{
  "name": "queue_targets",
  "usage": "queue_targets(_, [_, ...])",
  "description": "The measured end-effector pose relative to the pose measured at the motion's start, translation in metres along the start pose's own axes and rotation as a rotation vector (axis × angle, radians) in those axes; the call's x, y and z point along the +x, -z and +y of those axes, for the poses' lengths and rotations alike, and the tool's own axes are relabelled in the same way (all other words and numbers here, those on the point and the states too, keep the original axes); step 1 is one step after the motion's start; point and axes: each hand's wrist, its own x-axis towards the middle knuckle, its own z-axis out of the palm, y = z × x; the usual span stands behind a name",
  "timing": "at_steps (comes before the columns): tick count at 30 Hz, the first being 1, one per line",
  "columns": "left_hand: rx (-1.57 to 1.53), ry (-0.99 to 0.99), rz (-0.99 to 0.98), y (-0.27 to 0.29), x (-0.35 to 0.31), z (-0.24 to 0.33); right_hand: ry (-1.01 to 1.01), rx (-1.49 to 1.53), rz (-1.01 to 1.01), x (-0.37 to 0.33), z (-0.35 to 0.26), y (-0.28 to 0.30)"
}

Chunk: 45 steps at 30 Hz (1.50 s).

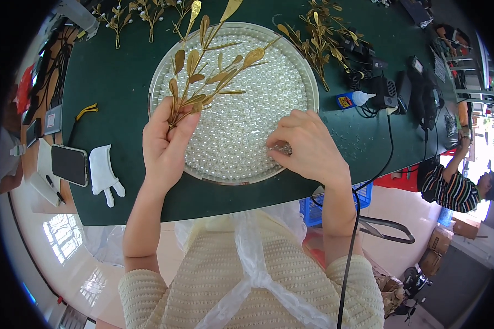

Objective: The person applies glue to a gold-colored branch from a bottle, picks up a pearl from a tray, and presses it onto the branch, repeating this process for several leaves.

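Observation:
My left hand (pixel 167 145) is closed round the lower stems of a gold leaf branch (pixel 195 68), whose leaves fan up and to the right. Beneath it stands a round, pale-rimmed tray (pixel 208 179) filled with small pearl beads (pixel 236 129). Over the tray's right side, my right hand (pixel 307 145) is curled with thumb and fingertips pressed together. Beads show in the gap behind the fingertips, but what the pinch holds, if anything, is too small to make out.
More gold leaf branches (pixel 321 38) lie beyond the tray, some with white beads (pixel 116 22). A glue bottle (pixel 354 99) and black devices (pixel 387 90) with cables are at right. A phone (pixel 69 164) and white glove (pixel 104 172) lie left. Another person (pixel 455 183) is far right.

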Motion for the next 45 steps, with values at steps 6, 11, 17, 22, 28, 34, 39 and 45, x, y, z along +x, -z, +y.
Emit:
queue_targets(6, [-0.001, -0.003, 0.004, 0.0, 0.0, 0.001, 0.062, -0.009, -0.048, 0.005, 0.003, 0.001])
queue_targets(11, [0.006, 0.008, 0.0, -0.001, 0.0, 0.003, 0.045, 0.048, -0.074, 0.004, 0.008, 0.001])
queue_targets(17, [-0.011, 0.001, -0.003, 0.0, -0.001, 0.002, 0.085, -0.02, -0.079, 0.006, 0.007, 0.005])
queue_targets(22, [0.019, -0.018, -0.007, 0.0, 0.0, 0.001, 0.089, -0.025, -0.141, 0.01, 0.008, 0.007])
queue_targets(28, [0.009, -0.007, -0.007, 0.0, 0.0, 0.002, 0.073, -0.026, -0.17, 0.011, 0.012, 0.006])
queue_targets(34, [0.017, -0.013, -0.008, 0.0, 0.0, 0.001, 0.071, -0.025, -0.129, 0.011, 0.015, 0.005])
queue_targets(39, [0.011, -0.012, -0.006, -0.001, 0.0, 0.001, 0.003, 0.042, -0.088, 0.008, 0.014, 0.003])
queue_targets(45, [-0.002, 0.003, -0.002, 0.0, 0.0, 0.0, 0.04, 0.02, -0.118, 0.007, 0.017, 0.004])
